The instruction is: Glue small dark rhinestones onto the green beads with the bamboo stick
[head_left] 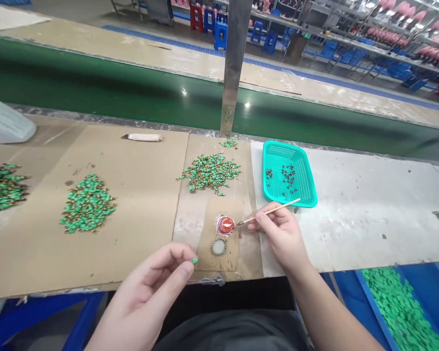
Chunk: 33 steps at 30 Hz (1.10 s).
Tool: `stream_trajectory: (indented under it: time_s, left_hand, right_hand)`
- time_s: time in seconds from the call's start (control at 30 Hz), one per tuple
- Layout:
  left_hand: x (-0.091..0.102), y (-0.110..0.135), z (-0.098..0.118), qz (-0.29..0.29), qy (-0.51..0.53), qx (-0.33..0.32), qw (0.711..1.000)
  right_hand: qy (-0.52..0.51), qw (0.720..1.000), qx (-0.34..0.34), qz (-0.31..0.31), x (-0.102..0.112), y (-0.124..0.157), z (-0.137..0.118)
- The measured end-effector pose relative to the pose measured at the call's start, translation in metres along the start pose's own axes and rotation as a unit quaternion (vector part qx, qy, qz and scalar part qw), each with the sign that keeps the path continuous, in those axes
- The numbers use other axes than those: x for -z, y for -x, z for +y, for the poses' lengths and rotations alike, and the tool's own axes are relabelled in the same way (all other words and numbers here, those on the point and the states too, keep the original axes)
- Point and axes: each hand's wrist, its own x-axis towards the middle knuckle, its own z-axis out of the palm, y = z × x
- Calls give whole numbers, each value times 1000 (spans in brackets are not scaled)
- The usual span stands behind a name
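Note:
My left hand hovers over the near edge of the cardboard worktop, fingertips pinched on one small green piece. My right hand grips a thin wooden brush like a pen; its tip rests in a small cap of red paint. A second small round cap with pale contents lies just below the red one. A pile of green and gold pieces sits beyond the caps.
A teal mesh basket holding several dark pieces stands right of the pile. More green heaps lie at left and far left. A metal post rises behind; a green conveyor belt runs across. A blue bin of green pieces sits lower right.

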Motion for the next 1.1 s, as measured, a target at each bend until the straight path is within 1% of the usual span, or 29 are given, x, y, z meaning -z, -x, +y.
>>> stream_trajectory:
  time_s: [0.07,0.13,0.27,0.33,0.57,0.7,0.77,0.83,0.93,1.03,1.1]
  left_hand:
    - [1,3,-4,11,7,12,1000]
    - [0,5,-5,9,17,24,1000]
    - [-1,2,-3,-41,49,29,998]
    - [0,-1,-4,-53,53,24,997]
    - [0,-4,-8,-45,70,36,996]
    - [4,-7,-14,-67,63,39,995]
    - [6,-8,-16,-68,54,39,995]
    - [5,-7,-14,-59,50,36,996]
    - [-3,-5,-4,-47,58,24,997]
    - [-15,-4,8,-63,82,25,994]
    - [-22,-5,13,-85,109,41,990]
  right_hand:
    - [-2,1000,-4,5,-1,1,0]
    - [-2,1000,-5,8,-2,2,-1]
    - [-2,1000,-4,11,-3,3,-2]
    - [-2,1000,-7,9,-2,4,-2]
    - [-12,1000,-20,-4,1,3,-1]
    - [-17,999,-27,-16,2,3,-3]
    - [-17,999,-28,-20,3,3,-3]
    - [-18,999,-28,-22,3,3,-4]
    - [-23,999,-20,-22,3,4,-7]
    - [-29,999,-5,-25,2,10,-16]
    - [-41,999,12,-31,1,16,-27]
